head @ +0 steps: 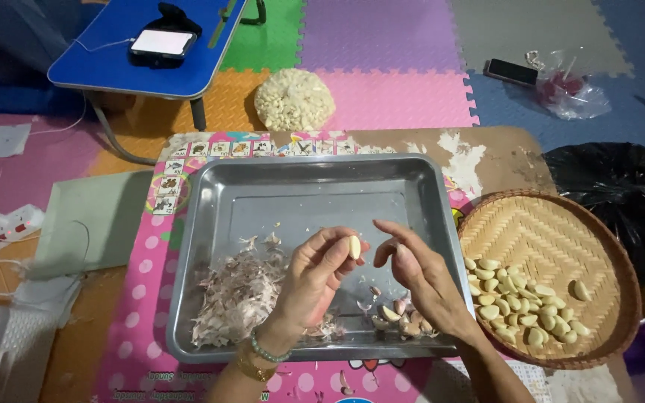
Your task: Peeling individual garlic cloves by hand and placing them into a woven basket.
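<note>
The left hand (315,276), just below the middle of the frame, pinches a peeled garlic clove (354,246) between thumb and fingertips, holding it up over the metal tray (300,186). The right hand (423,280) sits just beside it to the right, fingers loosely curled and holding nothing that I can see, its fingertips close to the clove but apart from it.

Under the right hand, against the tray's lower edge, lies a small heap of unpeeled cloves (397,317). To the left of the left wrist a pile of papery skins (237,295) spreads across the tray's lower left. The upper half of the tray is bare metal, leaving open room above both hands up to the far rim.

The tray's right rim almost meets a round woven basket (554,239) at the right of the frame; peeled cloves (516,306) gather in its lower part, the upper weave bare. A black bag (614,186) crowds the basket's far side.

Beyond the tray's top edge, at upper centre, rests a bag of peeled garlic (294,98) on the coloured foam mat. A blue folding table (113,60) with a phone on it stands at upper left.
</note>
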